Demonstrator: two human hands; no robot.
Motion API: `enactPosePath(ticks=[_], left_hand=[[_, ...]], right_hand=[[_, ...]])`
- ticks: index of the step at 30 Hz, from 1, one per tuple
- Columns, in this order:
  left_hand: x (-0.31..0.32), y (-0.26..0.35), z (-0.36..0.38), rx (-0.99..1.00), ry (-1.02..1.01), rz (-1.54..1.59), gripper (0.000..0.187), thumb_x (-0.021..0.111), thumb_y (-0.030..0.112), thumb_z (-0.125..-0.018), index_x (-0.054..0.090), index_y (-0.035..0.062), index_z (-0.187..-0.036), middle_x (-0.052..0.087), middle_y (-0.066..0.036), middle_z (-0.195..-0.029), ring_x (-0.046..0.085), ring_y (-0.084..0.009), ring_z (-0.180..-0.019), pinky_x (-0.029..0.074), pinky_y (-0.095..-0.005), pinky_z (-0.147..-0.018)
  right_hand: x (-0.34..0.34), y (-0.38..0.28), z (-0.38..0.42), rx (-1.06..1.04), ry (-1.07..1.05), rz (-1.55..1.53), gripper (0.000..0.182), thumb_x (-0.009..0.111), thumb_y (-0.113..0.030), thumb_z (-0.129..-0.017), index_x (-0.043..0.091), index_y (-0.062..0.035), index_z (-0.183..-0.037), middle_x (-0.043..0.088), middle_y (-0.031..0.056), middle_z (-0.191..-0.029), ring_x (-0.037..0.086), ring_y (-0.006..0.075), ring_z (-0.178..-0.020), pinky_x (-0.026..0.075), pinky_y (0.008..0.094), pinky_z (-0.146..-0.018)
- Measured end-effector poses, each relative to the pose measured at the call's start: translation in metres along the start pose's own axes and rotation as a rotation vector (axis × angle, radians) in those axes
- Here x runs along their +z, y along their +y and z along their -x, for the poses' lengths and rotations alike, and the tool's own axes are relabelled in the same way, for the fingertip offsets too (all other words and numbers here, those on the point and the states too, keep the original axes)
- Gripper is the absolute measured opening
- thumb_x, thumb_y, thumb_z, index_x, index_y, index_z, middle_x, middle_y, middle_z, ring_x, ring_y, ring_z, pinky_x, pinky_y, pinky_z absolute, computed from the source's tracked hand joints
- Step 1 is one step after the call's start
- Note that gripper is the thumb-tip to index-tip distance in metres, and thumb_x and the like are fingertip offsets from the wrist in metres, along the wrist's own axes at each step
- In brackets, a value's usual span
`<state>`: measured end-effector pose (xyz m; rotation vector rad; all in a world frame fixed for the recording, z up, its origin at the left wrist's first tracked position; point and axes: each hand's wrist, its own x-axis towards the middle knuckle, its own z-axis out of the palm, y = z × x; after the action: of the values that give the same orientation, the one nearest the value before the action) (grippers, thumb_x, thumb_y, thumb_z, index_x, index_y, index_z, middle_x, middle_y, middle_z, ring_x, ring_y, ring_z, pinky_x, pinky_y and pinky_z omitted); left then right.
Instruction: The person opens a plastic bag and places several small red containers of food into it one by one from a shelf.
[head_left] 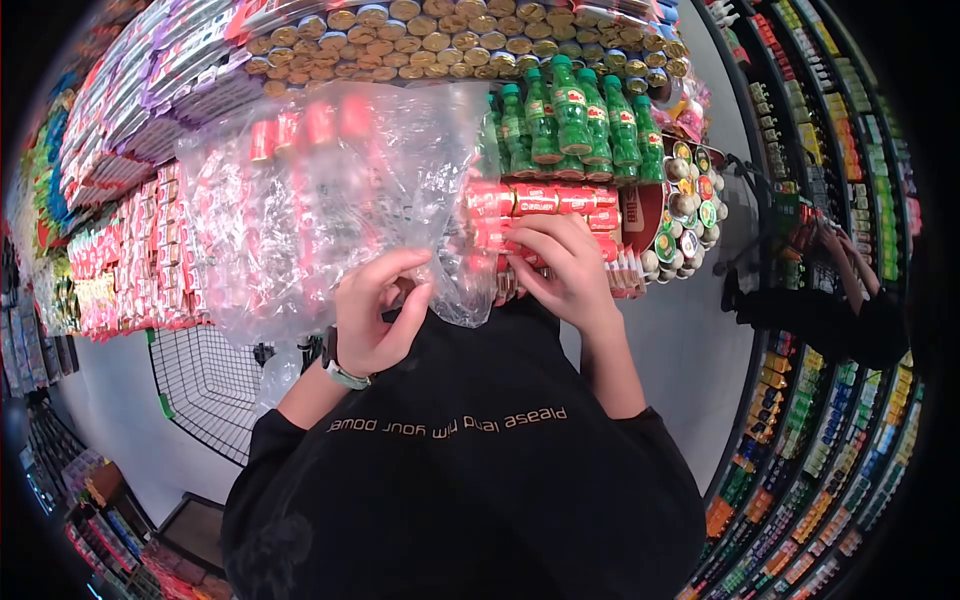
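1. Though spread broad beside the green bottles, treat the clear plastic as light, limp, slippery; take by a gathered edge.
2. At the red packages, right hand narrowly curled, hold unclear.
3. Near the plastic's edge, left hand narrowly curled; cannot tell if pinching.

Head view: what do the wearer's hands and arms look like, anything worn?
Left hand and right hand both ungloved. Left wrist has a pale greenish band with a dark, watch-like piece; none seen on the right. Black sleeves end around the elbows, no markings visible on them.
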<state>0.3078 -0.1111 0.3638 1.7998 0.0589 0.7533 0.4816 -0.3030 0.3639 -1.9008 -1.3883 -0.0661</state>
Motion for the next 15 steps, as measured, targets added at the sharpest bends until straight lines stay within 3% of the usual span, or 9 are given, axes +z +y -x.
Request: enactPosePath(ticks=[2,4,7,8,11,12,15], left_hand=[[0.003,0.001,-0.001,0.004,0.043,0.058,0.032,0.064,-0.010,-0.084,0.062,0.0006,-0.114,0.066,-0.007,-0.079,0.056,-0.0111,-0.057,0.040,-0.0250,-0.050],[-0.006,0.001,-0.008,0.059,-0.057,-0.008,0.028,0.063,-0.010,-0.084,0.063,0.0008,-0.110,0.066,-0.008,-0.080,0.056,-0.0119,-0.057,0.040,-0.0250,-0.050],[-0.009,0.002,-0.011,0.068,-0.111,-0.050,0.024,0.062,-0.010,-0.085,0.064,0.0010,-0.106,0.065,-0.009,-0.081,0.057,-0.0128,-0.057,0.041,-0.0250,-0.050],[-0.009,0.003,-0.011,0.061,-0.112,-0.053,0.023,0.061,-0.010,-0.085,0.065,0.0010,-0.105,0.065,-0.010,-0.081,0.057,-0.0130,-0.058,0.041,-0.0250,-0.050],[-0.006,0.010,-0.009,0.041,-0.042,-0.045,0.023,0.061,-0.010,-0.085,0.065,0.0003,-0.105,0.065,-0.009,-0.080,0.057,-0.0140,-0.060,0.041,-0.0256,-0.051],[-0.008,0.009,-0.009,0.059,-0.051,-0.047,0.022,0.058,-0.011,-0.086,0.063,-0.0010,-0.105,0.065,-0.010,-0.083,0.057,-0.0131,-0.062,0.042,-0.0245,-0.053],[-0.013,0.004,-0.006,0.101,-0.064,-0.056,0.021,0.053,-0.012,-0.090,0.061,-0.0039,-0.107,0.065,-0.013,-0.090,0.056,-0.0110,-0.065,0.043,-0.0220,-0.057]], right_hand=[[-0.004,-0.003,0.003,0.059,0.051,-0.086,0.035,0.077,-0.001,-0.075,0.067,-0.0016,-0.109,0.068,0.0104,-0.106,0.064,0.0250,-0.093,0.048,0.0345,-0.084],[-0.004,-0.004,0.005,0.126,0.128,-0.245,0.034,0.076,0.001,-0.078,0.065,-0.0008,-0.110,0.066,0.0127,-0.108,0.065,0.0239,-0.095,0.049,0.0339,-0.088],[-0.002,-0.007,-0.005,0.166,0.204,-0.449,0.030,0.073,0.000,-0.083,0.063,-0.0019,-0.111,0.064,0.0116,-0.108,0.063,0.0202,-0.091,0.053,0.0324,-0.077],[0.002,-0.017,-0.011,0.268,0.210,-0.776,0.026,0.067,0.001,-0.091,0.056,-0.0014,-0.115,0.059,0.0113,-0.113,0.061,0.0151,-0.092,0.053,0.0308,-0.076],[0.006,-0.030,-0.032,0.546,0.060,-1.317,0.021,0.060,0.003,-0.096,0.051,-0.0009,-0.115,0.055,0.0107,-0.113,0.061,0.0121,-0.093,0.053,0.0282,-0.076],[0.009,-0.030,-0.039,0.539,-0.040,-1.256,0.012,0.055,0.000,-0.100,0.050,-0.0009,-0.110,0.054,0.0085,-0.107,0.063,0.0111,-0.090,0.053,0.0272,-0.074],[0.025,-0.028,-0.059,0.473,-0.179,-1.043,0.014,0.051,-0.008,-0.104,0.051,-0.0006,-0.116,0.056,0.0102,-0.112,0.065,0.0118,-0.088,0.054,0.0272,-0.073]])
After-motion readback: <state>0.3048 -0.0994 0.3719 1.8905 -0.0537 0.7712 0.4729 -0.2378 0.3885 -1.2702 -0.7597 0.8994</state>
